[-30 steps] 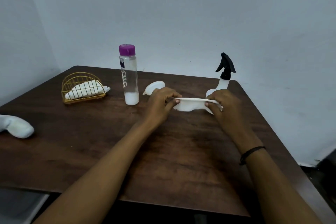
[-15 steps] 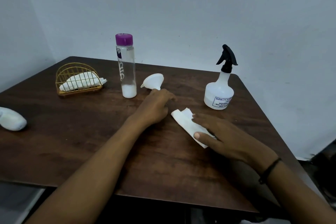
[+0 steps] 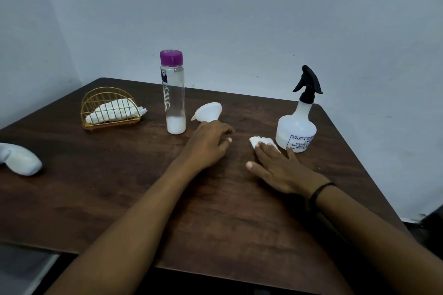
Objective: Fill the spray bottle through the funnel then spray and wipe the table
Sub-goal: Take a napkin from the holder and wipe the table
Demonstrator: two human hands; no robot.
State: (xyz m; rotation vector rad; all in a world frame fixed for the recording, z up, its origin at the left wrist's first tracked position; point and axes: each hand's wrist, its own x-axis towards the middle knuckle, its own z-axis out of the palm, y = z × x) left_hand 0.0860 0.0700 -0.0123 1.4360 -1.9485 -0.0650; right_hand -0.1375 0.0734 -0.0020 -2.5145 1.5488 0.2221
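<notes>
A white spray bottle (image 3: 296, 130) with a black trigger head stands at the right of the dark wooden table (image 3: 119, 199). My right hand (image 3: 280, 165) lies flat with straight fingers pressing a folded white tissue (image 3: 260, 140) onto the table just left of the bottle's base. My left hand (image 3: 211, 143) rests on the table with loosely curled fingers, holding nothing. A white funnel (image 3: 208, 112) lies on its side just beyond it. A tall clear bottle (image 3: 173, 93) with a purple cap stands left of the funnel, with a little white liquid at its bottom.
A gold wire holder (image 3: 109, 108) with white tissues sits at the back left. A white rounded object (image 3: 20, 161) lies at the table's left edge. The wall runs close behind the table, and the table's right edge slants past the spray bottle.
Both hands had held the tissue stretched above the table. The left hand let go; the right laid it down and slid it away toward the spray bottle.
</notes>
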